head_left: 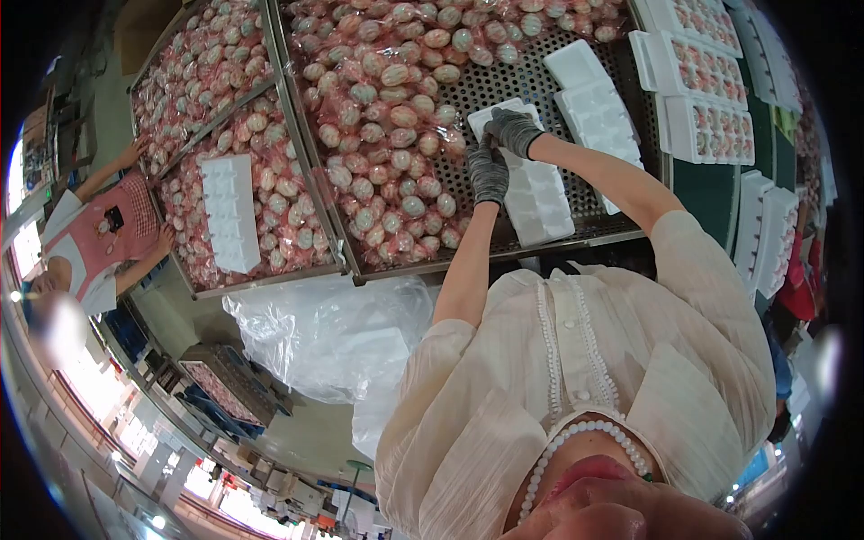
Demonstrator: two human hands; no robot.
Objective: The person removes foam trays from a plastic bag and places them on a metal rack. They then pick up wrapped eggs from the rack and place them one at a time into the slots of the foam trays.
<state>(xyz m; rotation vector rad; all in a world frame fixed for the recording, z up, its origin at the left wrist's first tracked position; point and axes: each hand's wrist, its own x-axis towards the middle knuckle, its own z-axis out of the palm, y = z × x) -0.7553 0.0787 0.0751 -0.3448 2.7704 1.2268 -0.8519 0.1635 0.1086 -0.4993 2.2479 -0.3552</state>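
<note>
Both my hands wear grey gloves and meet over white foam trays (538,202) on the perforated metal table. My left hand (488,171) is closed at the left edge of the trays. My right hand (515,132) lies over their upper end, fingers bent together on the foam. The fingertips of both hands are close together, and what lies between them is partly hidden. Right of them is another row of white foam trays (601,117). Round items in clear and red wrapping (396,135) are piled left of my hands.
A metal divider (304,135) separates the piles. One white tray (229,211) lies on the left pile, where another person in a pink apron (115,225) stands. Filled trays (711,130) are stacked at right. Clear plastic sheeting (328,337) hangs below the table edge.
</note>
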